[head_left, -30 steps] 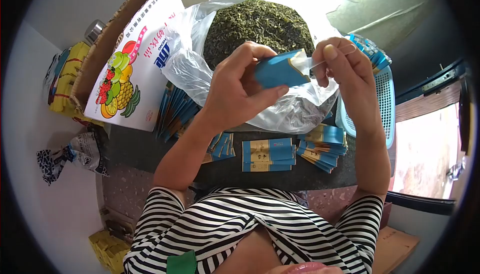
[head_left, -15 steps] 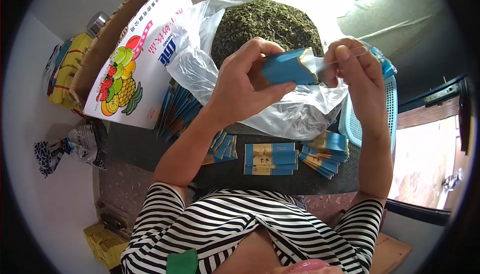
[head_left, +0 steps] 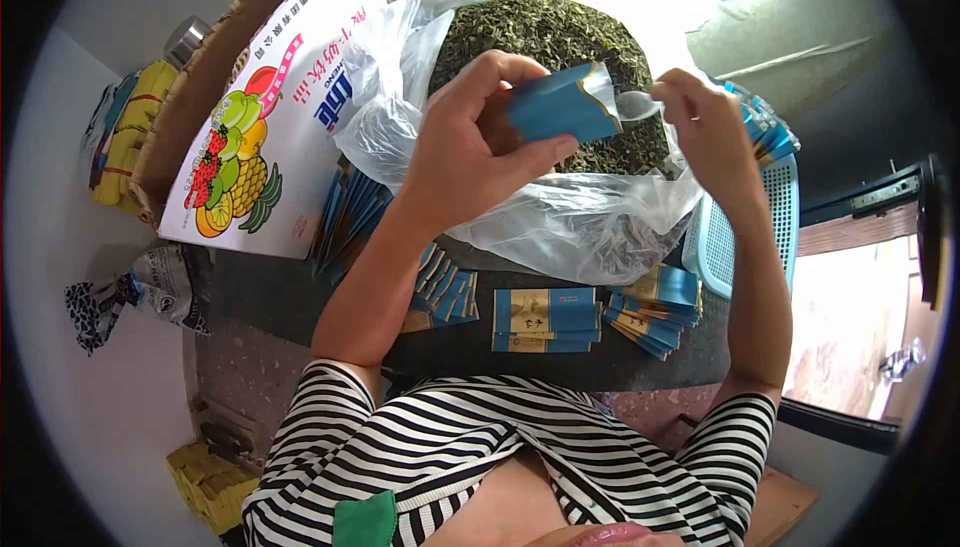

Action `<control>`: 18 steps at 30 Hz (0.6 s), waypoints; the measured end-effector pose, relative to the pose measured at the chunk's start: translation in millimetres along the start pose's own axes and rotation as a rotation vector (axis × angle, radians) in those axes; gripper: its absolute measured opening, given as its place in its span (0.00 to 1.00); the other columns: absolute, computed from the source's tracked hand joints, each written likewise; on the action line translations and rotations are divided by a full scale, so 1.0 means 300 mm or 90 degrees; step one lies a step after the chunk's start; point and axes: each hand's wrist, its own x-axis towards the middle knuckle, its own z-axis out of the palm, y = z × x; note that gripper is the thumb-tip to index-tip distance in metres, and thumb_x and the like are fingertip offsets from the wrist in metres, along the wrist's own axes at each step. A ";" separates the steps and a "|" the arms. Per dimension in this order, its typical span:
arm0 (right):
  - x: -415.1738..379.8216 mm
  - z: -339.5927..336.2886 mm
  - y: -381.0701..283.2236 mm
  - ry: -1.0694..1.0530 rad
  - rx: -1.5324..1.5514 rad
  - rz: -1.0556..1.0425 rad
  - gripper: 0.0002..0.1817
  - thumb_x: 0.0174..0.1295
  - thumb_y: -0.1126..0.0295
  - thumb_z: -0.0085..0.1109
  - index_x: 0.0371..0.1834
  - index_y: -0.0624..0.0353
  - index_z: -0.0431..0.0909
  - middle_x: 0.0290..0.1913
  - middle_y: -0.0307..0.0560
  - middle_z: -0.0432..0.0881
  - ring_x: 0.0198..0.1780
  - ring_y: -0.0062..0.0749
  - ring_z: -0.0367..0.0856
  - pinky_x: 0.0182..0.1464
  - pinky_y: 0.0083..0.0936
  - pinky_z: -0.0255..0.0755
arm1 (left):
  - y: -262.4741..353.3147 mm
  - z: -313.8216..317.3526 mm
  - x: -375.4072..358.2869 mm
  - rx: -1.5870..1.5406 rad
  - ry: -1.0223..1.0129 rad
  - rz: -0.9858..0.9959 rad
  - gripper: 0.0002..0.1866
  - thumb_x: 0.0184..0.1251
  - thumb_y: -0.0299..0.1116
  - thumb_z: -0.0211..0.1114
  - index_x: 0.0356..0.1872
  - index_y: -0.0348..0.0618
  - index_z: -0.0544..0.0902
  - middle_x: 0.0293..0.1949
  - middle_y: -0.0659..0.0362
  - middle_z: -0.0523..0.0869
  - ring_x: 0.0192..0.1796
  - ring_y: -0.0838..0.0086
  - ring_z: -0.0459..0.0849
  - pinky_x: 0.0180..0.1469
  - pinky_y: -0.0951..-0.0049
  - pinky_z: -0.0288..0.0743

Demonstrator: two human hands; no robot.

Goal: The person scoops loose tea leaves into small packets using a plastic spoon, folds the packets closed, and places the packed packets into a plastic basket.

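Note:
My left hand [head_left: 450, 142] is closed round a blue packet [head_left: 560, 107] with gold edging, its mouth open toward the right. My right hand [head_left: 712, 132] grips a clear spoon [head_left: 637, 105], whose bowl is just beside that mouth. The spoon's handle is mostly hidden in my fingers. Behind and below both hands, dried green leaves [head_left: 545, 27] fill a clear plastic bag [head_left: 600, 227]. Whether anything lies in the spoon or inside the packet is hard to make out.
Flat blue-and-gold packets [head_left: 545, 319] lie in stacks along the dark table's [head_left: 450, 357] near side. A light-blue basket [head_left: 745, 237] stands at right, with more packets [head_left: 765, 127] behind it. On the left is a fruit-printed cardboard box [head_left: 260, 137].
The spoon has come out of the packet's mouth, its bowl now visible. My left hand and the packet have shifted slightly left and up; my right hand has turned over.

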 end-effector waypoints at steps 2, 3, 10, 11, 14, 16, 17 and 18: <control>0.016 0.061 -0.026 -0.027 0.034 0.017 0.14 0.72 0.63 0.53 0.47 0.62 0.83 0.29 0.59 0.82 0.28 0.42 0.79 0.38 0.36 0.73 | -0.003 -0.011 0.007 -0.006 0.003 0.009 0.24 0.56 0.23 0.77 0.54 0.43 0.78 0.40 0.63 0.84 0.39 0.85 0.82 0.38 0.84 0.76; 0.030 0.089 -0.027 -0.035 0.072 0.012 0.15 0.72 0.63 0.52 0.47 0.62 0.83 0.30 0.58 0.83 0.29 0.41 0.80 0.39 0.36 0.74 | -0.006 -0.015 0.013 0.000 0.009 0.023 0.24 0.57 0.24 0.78 0.53 0.41 0.78 0.37 0.62 0.84 0.37 0.85 0.83 0.36 0.83 0.77; 0.095 0.166 0.015 -0.082 0.351 0.121 0.16 0.75 0.59 0.52 0.45 0.60 0.84 0.30 0.37 0.81 0.31 0.20 0.77 0.37 0.21 0.73 | -0.012 -0.056 0.027 0.039 0.049 0.007 0.22 0.58 0.24 0.77 0.53 0.41 0.80 0.38 0.64 0.84 0.37 0.87 0.81 0.37 0.85 0.75; 0.093 0.164 0.020 -0.083 0.389 0.126 0.17 0.76 0.58 0.52 0.45 0.60 0.84 0.30 0.37 0.81 0.31 0.20 0.77 0.36 0.20 0.74 | -0.016 -0.059 0.028 0.038 0.052 0.006 0.22 0.58 0.24 0.77 0.53 0.41 0.80 0.38 0.64 0.84 0.37 0.87 0.81 0.37 0.85 0.75; 0.092 0.125 0.017 -0.069 0.426 0.132 0.16 0.77 0.58 0.52 0.46 0.59 0.84 0.31 0.36 0.81 0.32 0.19 0.77 0.35 0.19 0.74 | -0.025 -0.062 0.035 0.070 0.041 -0.028 0.22 0.59 0.25 0.77 0.53 0.40 0.80 0.38 0.63 0.84 0.36 0.87 0.81 0.37 0.85 0.76; 0.099 0.102 0.036 -0.051 0.453 0.127 0.16 0.76 0.60 0.53 0.46 0.60 0.85 0.30 0.37 0.81 0.31 0.19 0.78 0.34 0.19 0.73 | -0.034 -0.056 0.037 0.090 0.050 -0.014 0.21 0.60 0.26 0.77 0.53 0.40 0.80 0.38 0.63 0.84 0.37 0.86 0.82 0.37 0.84 0.77; 0.105 0.087 0.048 -0.049 0.466 0.115 0.15 0.76 0.60 0.54 0.45 0.60 0.85 0.30 0.37 0.81 0.30 0.19 0.77 0.33 0.19 0.73 | -0.037 -0.055 0.038 0.089 0.050 -0.013 0.21 0.60 0.26 0.77 0.53 0.40 0.80 0.38 0.63 0.84 0.37 0.86 0.82 0.37 0.84 0.77; 0.104 0.066 0.047 -0.046 0.470 0.100 0.15 0.76 0.60 0.54 0.44 0.60 0.85 0.30 0.37 0.81 0.30 0.19 0.77 0.32 0.20 0.72 | -0.039 -0.054 0.038 0.109 0.049 -0.010 0.21 0.60 0.27 0.77 0.53 0.40 0.80 0.38 0.62 0.85 0.37 0.86 0.82 0.37 0.84 0.78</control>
